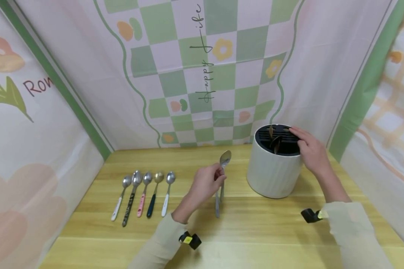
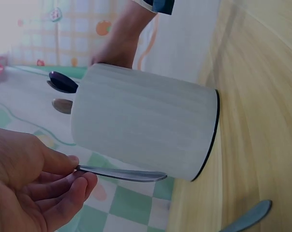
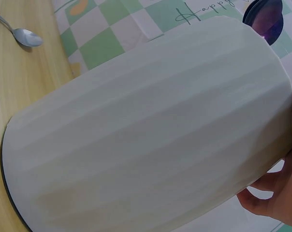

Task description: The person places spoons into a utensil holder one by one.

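My left hand [image 1: 207, 183] pinches a metal spoon [image 2: 124, 174] between thumb and fingers, its slim handle pointing down. Beneath it, a second spoon's silver handle [image 2: 250, 217] lies on the table. One spoon bowl [image 1: 225, 158] shows just beyond the fingers in the head view. To the right stands a white ribbed cutlery holder [image 1: 272, 175] with a black slotted top. My right hand [image 1: 313, 153] grips its right rim, some fingers bent against the outer wall. Dark and brownish spoon bowls [image 2: 64, 83] stick up from the holder.
Several spoons lie in a row at the left of the wooden table [image 1: 242, 239], among them a pink-handled spoon [image 1: 143, 194] and a dark-handled spoon [image 1: 153, 196]. Behind the table hangs a checkered cloth [image 1: 188, 82], with printed cloths at both sides.
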Demonstrator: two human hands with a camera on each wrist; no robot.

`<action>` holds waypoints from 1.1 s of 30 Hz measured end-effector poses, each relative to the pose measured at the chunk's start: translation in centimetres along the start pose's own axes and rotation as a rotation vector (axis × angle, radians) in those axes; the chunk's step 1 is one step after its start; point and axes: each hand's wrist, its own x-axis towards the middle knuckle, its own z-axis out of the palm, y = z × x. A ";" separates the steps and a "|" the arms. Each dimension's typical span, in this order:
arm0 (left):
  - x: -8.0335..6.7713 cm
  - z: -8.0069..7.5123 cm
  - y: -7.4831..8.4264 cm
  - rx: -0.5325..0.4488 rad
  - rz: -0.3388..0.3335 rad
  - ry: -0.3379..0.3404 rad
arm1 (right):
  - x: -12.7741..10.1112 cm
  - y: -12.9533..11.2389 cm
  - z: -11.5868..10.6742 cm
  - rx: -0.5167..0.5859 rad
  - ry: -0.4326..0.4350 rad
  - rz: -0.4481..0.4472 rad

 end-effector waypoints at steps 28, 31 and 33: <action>1.8 -0.7 4.9 -0.144 0.111 0.074 | 0.1 0.0 0.0 0.005 0.006 -0.008; 2.1 -0.7 5.4 -0.151 0.136 0.081 | 0.1 0.0 0.0 0.007 0.006 -0.006; 2.3 -0.8 5.8 -0.142 0.150 0.086 | 0.0 0.1 0.0 0.010 0.004 -0.002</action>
